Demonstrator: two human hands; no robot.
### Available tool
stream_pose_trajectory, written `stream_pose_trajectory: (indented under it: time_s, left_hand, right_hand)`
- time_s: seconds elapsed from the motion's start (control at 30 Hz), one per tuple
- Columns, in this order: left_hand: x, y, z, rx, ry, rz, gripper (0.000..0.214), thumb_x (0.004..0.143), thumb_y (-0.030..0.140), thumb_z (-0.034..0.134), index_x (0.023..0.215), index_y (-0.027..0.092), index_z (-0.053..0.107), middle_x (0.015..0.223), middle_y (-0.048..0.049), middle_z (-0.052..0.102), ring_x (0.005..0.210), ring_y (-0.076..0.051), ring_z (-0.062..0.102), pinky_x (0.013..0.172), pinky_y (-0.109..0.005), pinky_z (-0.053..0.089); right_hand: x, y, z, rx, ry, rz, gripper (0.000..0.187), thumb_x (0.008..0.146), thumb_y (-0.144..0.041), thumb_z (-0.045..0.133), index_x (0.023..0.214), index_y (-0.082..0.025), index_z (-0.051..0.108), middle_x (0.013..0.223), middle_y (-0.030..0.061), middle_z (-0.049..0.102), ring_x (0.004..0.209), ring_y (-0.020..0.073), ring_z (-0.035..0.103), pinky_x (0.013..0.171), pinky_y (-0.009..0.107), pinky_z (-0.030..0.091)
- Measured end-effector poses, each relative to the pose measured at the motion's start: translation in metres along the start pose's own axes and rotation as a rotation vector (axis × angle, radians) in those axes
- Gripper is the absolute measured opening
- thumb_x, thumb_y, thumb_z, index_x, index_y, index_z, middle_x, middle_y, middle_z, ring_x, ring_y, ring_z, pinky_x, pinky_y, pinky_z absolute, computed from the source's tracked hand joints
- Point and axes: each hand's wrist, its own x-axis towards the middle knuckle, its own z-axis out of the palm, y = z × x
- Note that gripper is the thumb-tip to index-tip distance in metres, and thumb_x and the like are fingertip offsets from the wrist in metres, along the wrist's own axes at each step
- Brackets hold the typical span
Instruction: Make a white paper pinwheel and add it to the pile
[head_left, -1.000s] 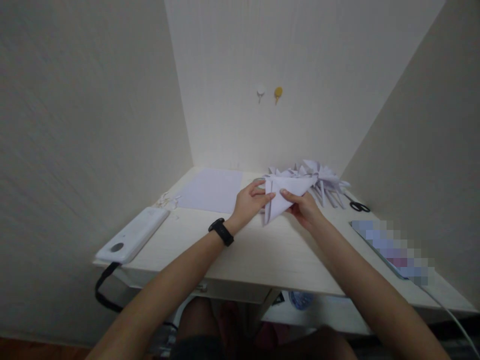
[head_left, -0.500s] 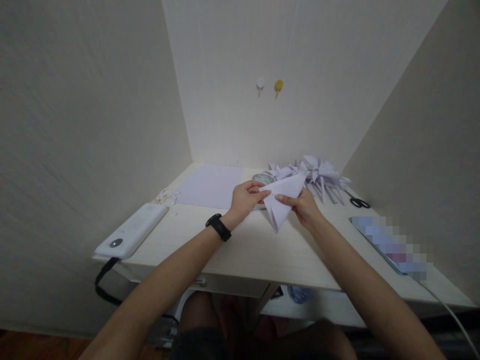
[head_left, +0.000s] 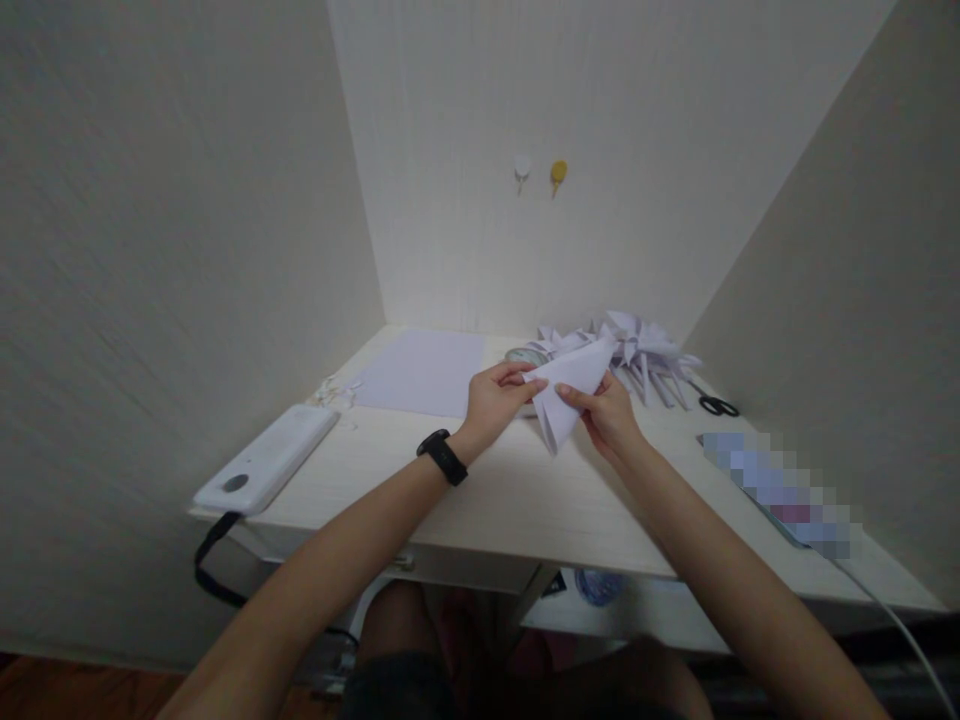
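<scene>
Head view: a desk with a paper pile at the back. Just above the desk, a folded paper sits between both hands, its point aiming down. The left hand and right hand each pinch one side, fingers tight on it.

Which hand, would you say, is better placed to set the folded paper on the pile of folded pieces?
Probably the right hand: it grips the folded paper nearer the pile; the left hand grips the far side.
</scene>
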Motion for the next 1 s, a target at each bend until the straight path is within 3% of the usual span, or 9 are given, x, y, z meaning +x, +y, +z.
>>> stream_pose_trajectory:
  time_s: [0.17,0.3,0.5,0.57,0.77,1.0]
  left_hand:
    - [-0.002,0.001,0.002,0.043,0.052,0.022,0.026,0.065,0.024,0.082,0.088,0.015,0.075,0.075,-0.0036,0.073,0.068,-0.015,0.068,0.065,-0.027,0.058]
    - [-0.003,0.003,0.002,0.011,0.060,0.030,0.027,0.065,0.024,0.082,0.089,0.014,0.075,0.078,-0.0052,0.075,0.072,-0.016,0.069,0.070,-0.030,0.060]
    - [0.000,0.002,-0.002,-0.116,0.068,-0.001,0.033,0.063,0.026,0.085,0.091,0.012,0.073,0.080,-0.0068,0.076,0.074,-0.018,0.071,0.071,-0.033,0.062]
    - [0.001,0.001,-0.003,-0.139,0.067,-0.010,0.035,0.062,0.026,0.085,0.092,0.012,0.073,0.081,-0.0073,0.076,0.075,-0.018,0.071,0.072,-0.033,0.062]
    - [0.000,0.001,-0.002,-0.087,0.050,-0.019,0.031,0.066,0.023,0.083,0.094,0.013,0.074,0.082,-0.0074,0.076,0.077,-0.020,0.072,0.073,-0.034,0.063]
    - [-0.003,0.005,0.003,-0.066,0.042,-0.048,0.024,0.070,0.018,0.080,0.093,0.013,0.076,0.083,-0.0074,0.077,0.077,-0.019,0.073,0.073,-0.034,0.063]
  right_hand:
    - [-0.003,0.001,0.003,-0.025,0.032,-0.095,0.060,0.045,-0.025,0.092,0.097,-0.020,0.064,0.100,0.0053,0.074,0.088,0.0227,0.067,0.084,0.039,0.053]
    - [-0.007,-0.004,0.007,-0.013,0.049,-0.093,0.058,0.046,-0.025,0.092,0.097,-0.020,0.066,0.099,0.0038,0.074,0.085,0.0214,0.066,0.080,0.036,0.053]
    - [-0.007,-0.013,0.003,-0.042,-0.103,0.225,0.042,0.055,-0.037,0.089,0.089,-0.018,0.073,0.092,0.0068,0.077,0.074,0.0200,0.066,0.068,0.032,0.052]
    - [-0.006,-0.013,0.001,-0.074,-0.114,0.258,0.042,0.052,-0.036,0.090,0.086,-0.017,0.075,0.091,0.0074,0.077,0.074,0.0205,0.067,0.070,0.033,0.052]
    - [-0.006,-0.007,0.002,-0.089,-0.022,0.215,0.043,0.047,-0.035,0.091,0.082,-0.018,0.075,0.086,0.0063,0.077,0.073,0.0212,0.068,0.070,0.035,0.053]
    - [-0.010,-0.004,0.004,-0.059,-0.031,0.157,0.045,0.049,-0.034,0.091,0.088,-0.019,0.075,0.093,0.0057,0.078,0.075,0.0210,0.068,0.069,0.032,0.053]
